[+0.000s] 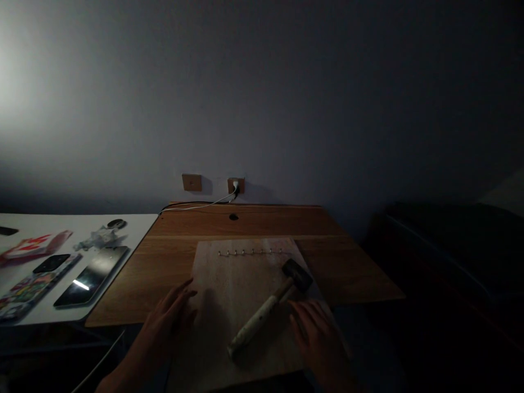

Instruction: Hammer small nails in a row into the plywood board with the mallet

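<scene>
A pale wooden board (237,289) lies on the brown desk, its near end reaching past the desk's front edge. Along its far side several small metal nails or screws (252,252) stand in a row. Diagonally across the board rests a mallet with a black head (298,274) and a light, worn handle (256,323). My left hand (175,310) is at the board's left edge, fingers apart and holding nothing. Over the right side, beside the mallet, my right hand (314,329) has its fingers spread and bent slightly; it grips nothing that I can see.
A white table (141,224) adjoins on the left, bearing a tablet (92,277), a phone (51,263), a red and white packet (39,244) and crumpled plastic (100,238). Cables run from a wall socket (236,185) along the desk's (347,273) back. The right side is dark.
</scene>
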